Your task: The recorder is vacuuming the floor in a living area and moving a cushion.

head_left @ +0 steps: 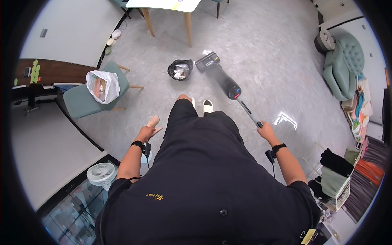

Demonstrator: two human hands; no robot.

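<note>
My right hand (267, 132) is closed round the grip of an upright floor cleaner (226, 84). Its dark body leans away from me to the far left, with the wide floor head (208, 62) flat on the floor. Close to that head stands a small bin (188, 74) lined with a black bag, holding white crumpled waste. At my left side, my left hand (145, 134) is closed on a beige shoe-like object (153, 121), its exact kind unclear. A dark strap with a small black device sits on each wrist.
A green chair (77, 101) at left carries a white plastic bag (112, 87). A wooden-legged table (188, 28) stands ahead. At right are a green armchair (341, 69) and a cloth-laden rack (343, 194). A white fan (101, 173) is near left.
</note>
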